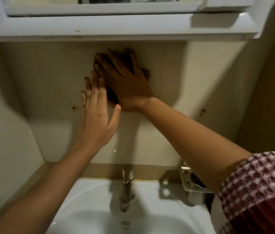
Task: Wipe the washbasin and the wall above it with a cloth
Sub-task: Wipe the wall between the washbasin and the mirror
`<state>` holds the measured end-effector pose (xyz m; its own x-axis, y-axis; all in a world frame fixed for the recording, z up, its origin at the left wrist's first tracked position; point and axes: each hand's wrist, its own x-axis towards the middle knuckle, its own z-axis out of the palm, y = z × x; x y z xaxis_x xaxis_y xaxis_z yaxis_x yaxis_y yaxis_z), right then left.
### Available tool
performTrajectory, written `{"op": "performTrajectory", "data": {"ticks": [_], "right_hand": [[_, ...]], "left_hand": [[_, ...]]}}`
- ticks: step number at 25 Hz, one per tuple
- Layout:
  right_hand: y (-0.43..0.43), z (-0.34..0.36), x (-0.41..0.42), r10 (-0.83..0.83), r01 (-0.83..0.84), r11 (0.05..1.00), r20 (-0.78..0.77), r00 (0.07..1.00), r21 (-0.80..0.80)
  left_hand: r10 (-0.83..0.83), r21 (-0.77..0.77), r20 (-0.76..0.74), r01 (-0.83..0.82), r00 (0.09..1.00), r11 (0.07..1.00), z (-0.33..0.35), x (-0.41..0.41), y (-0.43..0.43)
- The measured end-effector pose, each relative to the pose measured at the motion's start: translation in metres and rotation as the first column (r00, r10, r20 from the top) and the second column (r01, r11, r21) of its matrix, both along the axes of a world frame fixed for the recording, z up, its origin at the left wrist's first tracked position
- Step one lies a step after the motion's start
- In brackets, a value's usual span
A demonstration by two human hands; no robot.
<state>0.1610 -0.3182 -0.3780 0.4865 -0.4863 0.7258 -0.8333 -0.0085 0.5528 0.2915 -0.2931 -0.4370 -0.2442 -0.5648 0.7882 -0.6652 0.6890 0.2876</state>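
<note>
High above the tap (126,183), on the wall (175,68), the right hand (126,83) presses a dark brown cloth (112,96) flat with its fingers spread and straight. Above and left of the tap, the left hand (96,119) is open, fingers straight, just beside the cloth. The washbasin (89,191) lies directly below the tap.

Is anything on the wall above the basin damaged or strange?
Yes. The wall has two small dark holes: a left hole beside the left hand and a right hole about level with it. Nothing is fixed in them.
</note>
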Motion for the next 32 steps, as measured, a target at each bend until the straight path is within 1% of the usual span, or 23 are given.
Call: {"op": "performTrajectory", "data": {"ticks": [2, 3, 6, 8, 9, 11, 12, 13, 16, 19, 21, 23, 26, 28, 30, 32], "right_hand": [[0.015, -0.004, -0.047, -0.006, 0.006, 0.990, 0.004, 1.000, -0.143], [0.022, -0.007, -0.070, -0.024, 0.026, 0.982, 0.015, 1.000, -0.187], [0.051, -0.013, -0.130, -0.085, 0.103, 0.965, 0.087, 0.993, -0.240], [0.070, -0.015, -0.162, -0.112, 0.161, 0.953, 0.194, 0.975, -0.255], [0.078, -0.019, -0.174, -0.122, 0.197, 0.946, 0.280, 0.952, -0.258], [0.088, -0.034, -0.186, -0.175, 0.320, 0.914, 0.469, 0.866, -0.248], [0.091, -0.046, -0.188, -0.201, 0.370, 0.899, 0.528, 0.825, -0.236], [0.093, -0.060, -0.189, -0.219, 0.390, 0.895, 0.547, 0.808, -0.218], [0.095, -0.102, -0.193, -0.255, 0.381, 0.910, 0.507, 0.823, -0.161], [0.095, -0.127, -0.186, -0.251, 0.376, 0.915, 0.524, 0.814, -0.146], [0.094, -0.119, -0.178, -0.208, 0.318, 0.938, 0.509, 0.835, -0.137], [0.085, -0.092, -0.161, -0.162, 0.249, 0.960, 0.466, 0.870, -0.131], [0.058, -0.057, -0.123, -0.145, 0.220, 0.965, 0.405, 0.903, -0.144], [0.041, -0.068, -0.096, -0.125, 0.173, 0.980, 0.376, 0.918, -0.098], [0.033, -0.102, -0.079, -0.143, 0.162, 0.986, 0.281, 0.949, -0.048], [0.029, -0.135, -0.064, -0.186, 0.190, 0.982, 0.162, 0.969, -0.010]], "left_hand": [[-0.070, -0.053, 0.017, 0.071, 0.997, 0.996, 0.005, -0.031, 0.006], [-0.095, -0.064, 0.025, 0.097, 0.995, 0.993, 0.008, -0.047, 0.009], [-0.147, -0.088, 0.047, 0.150, 0.988, 0.985, 0.015, -0.091, 0.018], [-0.175, -0.102, 0.071, 0.182, 0.982, 0.978, 0.018, -0.112, 0.024], [-0.179, -0.103, 0.078, 0.187, 0.981, 0.977, 0.017, -0.119, 0.025], [-0.171, -0.092, 0.087, 0.178, 0.982, 0.980, 0.011, -0.127, 0.027], [-0.162, -0.083, 0.090, 0.170, 0.983, 0.982, 0.004, -0.130, 0.028], [-0.155, -0.069, 0.097, 0.162, 0.983, 0.984, -0.005, -0.130, 0.029], [-0.132, -0.010, 0.118, 0.134, 0.984, 0.991, -0.036, -0.123, 0.033], [-0.084, 0.055, 0.112, 0.079, 0.990, 0.995, -0.057, -0.103, 0.034], [-0.045, 0.036, 0.099, 0.041, 0.994, 0.998, -0.054, -0.087, 0.030], [0.003, 0.010, 0.072, -0.003, 0.997, 1.000, -0.041, -0.071, 0.022], [0.049, 0.015, 0.020, -0.049, 0.999, 0.999, -0.023, -0.052, 0.010], [0.081, 0.035, 0.008, -0.081, 0.997, 0.996, -0.029, -0.036, 0.005], [0.099, 0.059, 0.021, -0.100, 0.995, 0.993, -0.045, -0.020, 0.003], [0.131, 0.066, 0.041, -0.134, 0.991, 0.989, -0.063, 0.002, 0.001]]}}
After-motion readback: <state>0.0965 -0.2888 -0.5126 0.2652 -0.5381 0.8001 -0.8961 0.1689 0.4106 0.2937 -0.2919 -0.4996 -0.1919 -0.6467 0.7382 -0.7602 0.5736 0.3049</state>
